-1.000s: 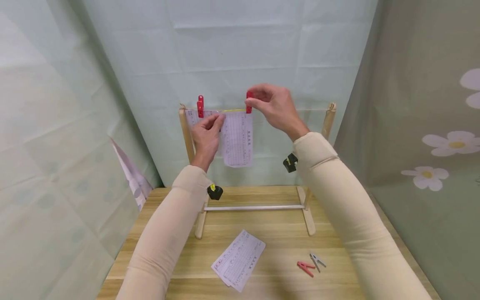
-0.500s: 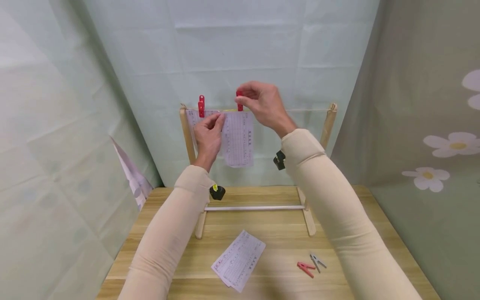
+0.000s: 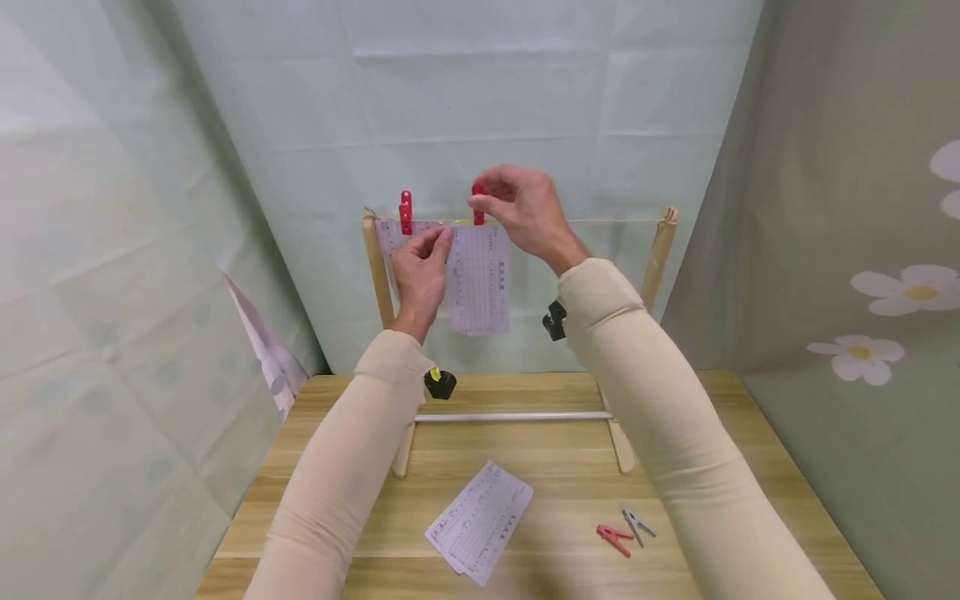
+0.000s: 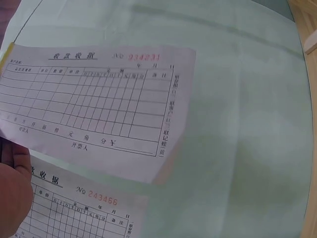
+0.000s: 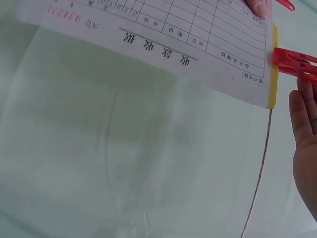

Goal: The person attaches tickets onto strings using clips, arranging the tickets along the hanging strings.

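A printed slip (image 3: 480,283) with a yellow top edge hangs at the string of a wooden frame. My left hand (image 3: 422,271) pinches its upper left corner between thumb and fingers. With thumb and fingertips my right hand (image 3: 528,212) grips a red clothespin (image 3: 478,204), whose jaws are at the slip's yellow edge, as the right wrist view also shows at the clothespin (image 5: 297,63). To the left, another red clothespin (image 3: 406,213) holds a second slip (image 3: 386,237) on the string, partly hidden behind my left hand.
The frame's posts (image 3: 658,250) stand at both sides, joined low down by a pale bar (image 3: 517,416). On the wooden table (image 3: 337,517) lie overlapping slips (image 3: 483,521), a red clothespin (image 3: 615,539) and a grey one (image 3: 638,527). Cloth (image 3: 525,92) hangs behind.
My right hand has moved left along the slip's top edge with the red clothespin, from the right corner to nearer the middle. My left hand has stayed at the slip's left corner.
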